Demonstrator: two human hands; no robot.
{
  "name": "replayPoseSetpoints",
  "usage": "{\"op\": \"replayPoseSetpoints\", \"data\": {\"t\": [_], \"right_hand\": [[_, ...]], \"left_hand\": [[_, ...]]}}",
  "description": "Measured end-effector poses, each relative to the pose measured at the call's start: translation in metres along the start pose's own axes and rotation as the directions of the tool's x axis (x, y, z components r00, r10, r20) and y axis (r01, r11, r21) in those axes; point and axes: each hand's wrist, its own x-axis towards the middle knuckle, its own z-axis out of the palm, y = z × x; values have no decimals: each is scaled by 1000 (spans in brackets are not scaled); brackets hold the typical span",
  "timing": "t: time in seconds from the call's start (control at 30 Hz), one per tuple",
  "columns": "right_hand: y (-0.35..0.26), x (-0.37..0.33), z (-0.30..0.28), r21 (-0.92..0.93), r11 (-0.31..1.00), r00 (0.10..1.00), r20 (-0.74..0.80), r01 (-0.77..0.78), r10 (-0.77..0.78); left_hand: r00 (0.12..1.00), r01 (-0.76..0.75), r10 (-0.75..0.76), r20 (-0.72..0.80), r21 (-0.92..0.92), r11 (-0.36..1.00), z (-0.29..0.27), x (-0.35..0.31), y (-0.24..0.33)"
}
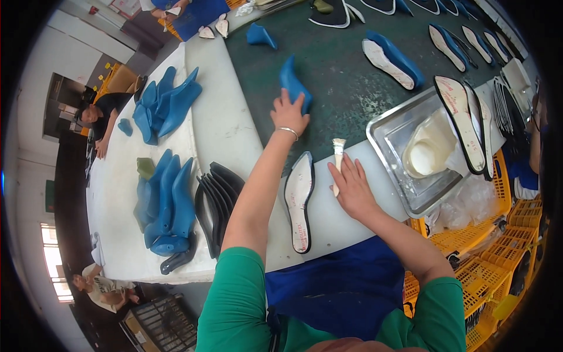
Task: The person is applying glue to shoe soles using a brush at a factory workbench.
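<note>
In the head view, the left hand (290,114) is stretched toward the far side, and its spread fingers touch the near end of a blue last (295,85), which lies on the dark green mat (264,82). The long axis of this last goes from far to near, leaning a little to the right at its near end, and the left hand is clearly the nearer one to it. The two hands are well apart from each other. The right hand (355,188) rests nearer to the body over the white board (375,179), with its thumb across the handle of a brush (338,148), whose bristles point to the far side; one cannot tell how firmly either hand grips. Between the forearms lies a white insole (299,202) with a black rim, lengthwise from near to far, closer to the right hand than to the left. A metal tray (396,149) stands to the right, and a group of blue lasts (167,193) lies to the left beside curved black pieces (220,193). Around the table, there are yellow baskets (487,281) at near right, and a person in a dark top (111,111) at far left.
</note>
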Motion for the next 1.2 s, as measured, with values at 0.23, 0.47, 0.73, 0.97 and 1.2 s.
{"op": "replayPoseSetpoints", "data": {"t": [0.23,0.47,0.73,0.97,1.2], "right_hand": [[-1,-4,-1,23,1000,999,-40,-17,17],[2,-10,4,54,998,997,-67,-31,34],[2,-8,3,6,1000,992,-123,-10,11],[-2,-8,9,-31,999,995,-104,8,-11],[-3,-7,7,-33,999,995,-99,-14,11]], "left_hand": [[992,-63,104,78,-407,911,26,-8,22],[992,43,72,103,-815,579,-16,-50,9],[936,79,-295,-192,-703,707,-55,-220,-37],[937,196,-304,-172,-459,866,-37,-311,14],[935,220,-318,-157,-446,867,-28,-304,18]]}}
